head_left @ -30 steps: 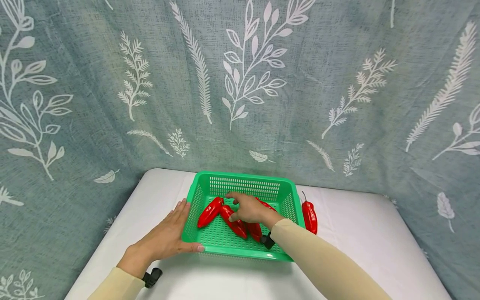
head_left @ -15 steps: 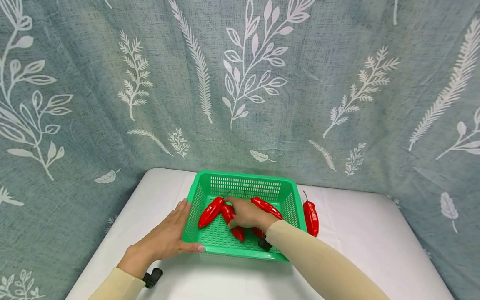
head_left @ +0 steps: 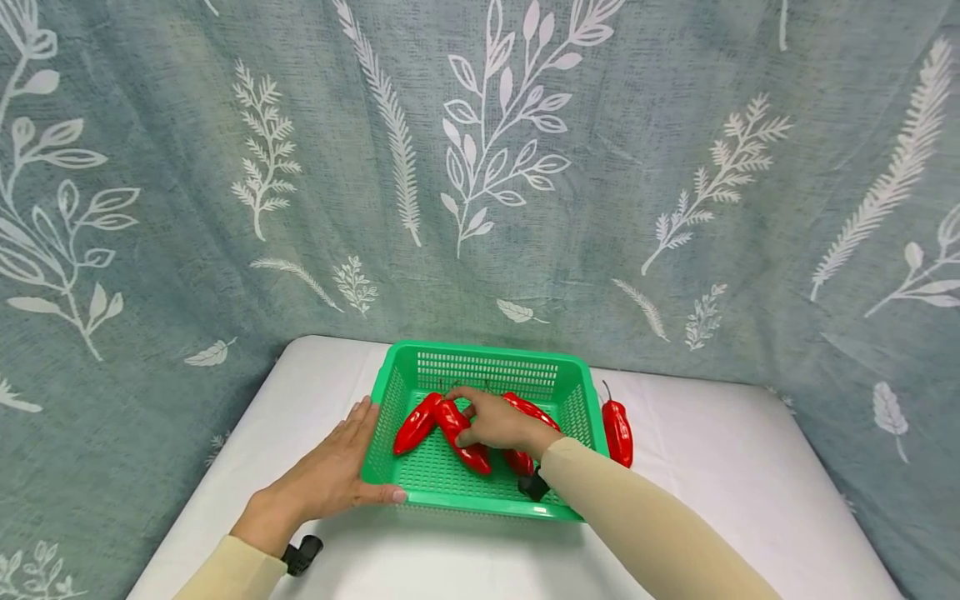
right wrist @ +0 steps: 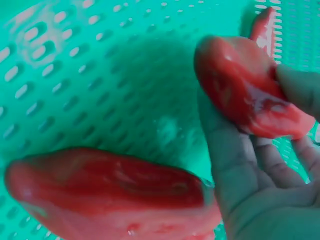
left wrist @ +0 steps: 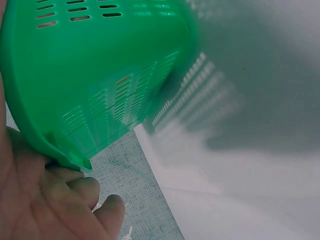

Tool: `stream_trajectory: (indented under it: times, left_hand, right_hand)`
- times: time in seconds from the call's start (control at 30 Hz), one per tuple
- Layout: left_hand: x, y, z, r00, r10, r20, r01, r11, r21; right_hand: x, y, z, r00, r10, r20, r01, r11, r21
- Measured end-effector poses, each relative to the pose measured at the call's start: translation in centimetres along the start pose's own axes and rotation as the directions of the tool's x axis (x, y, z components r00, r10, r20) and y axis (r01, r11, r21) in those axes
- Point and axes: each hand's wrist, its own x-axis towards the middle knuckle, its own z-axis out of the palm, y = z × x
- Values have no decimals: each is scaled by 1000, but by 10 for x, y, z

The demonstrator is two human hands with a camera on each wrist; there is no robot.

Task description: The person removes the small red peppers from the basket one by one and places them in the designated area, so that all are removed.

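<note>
In the head view my left hand (head_left: 326, 471) rests against the left side of a green plastic basket (head_left: 480, 504), its fingers along the rim and its thumb on the front edge. Inside the basket, my right hand (head_left: 504, 421) grips a glossy red pepper (head_left: 452, 423) between thumb and fingers. The right wrist view shows this held pepper (right wrist: 235, 85) with its blunt tip toward the camera. Left of it lies another red pepper (head_left: 416, 425). Two more, a rear pepper (head_left: 534, 408) and a front pepper (head_left: 519, 462), are partly hidden by my right hand.
Outside the basket, close to its right wall, a red pepper (head_left: 617, 433) with a thin stem lies on the white tabletop (head_left: 720, 467). A grey-green leaf-patterned curtain (head_left: 480, 208) hangs behind the table.
The right hand has shifted slightly among the peppers, and the gripped pepper has turned and moved a little with it. The left hand stays at the rim.
</note>
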Motion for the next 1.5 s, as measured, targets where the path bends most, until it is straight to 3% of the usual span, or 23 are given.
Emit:
stream_trajectory:
  times: [0.2,0.7,1.07,1.27,1.5]
  left_hand:
    - [0,-1,-1,1000,7,-2,-7,1000,3]
    - [0,-1,-1,1000,7,0,-7,1000,-11]
    - [-1,0,-1,1000,5,-8,-5,1000,-14]
    - [-2,2,-2,1000,0,-1,0,1000,-29]
    - [-2,3,-2,1000,-2,-1,2,1000,-28]
  right_hand:
    - [-8,-3,-11,1000,-21,-4,21,978,205]
    - [-33,-9,-27,996,-55,-64,76,920,385]
    - [-58,-19,-42,988,-89,-129,128,934,334]
    - [-68,-17,-45,958,-111,-265,157,975,159]
    - [-83,-12,-53,938,-109,-330,166,975,149]
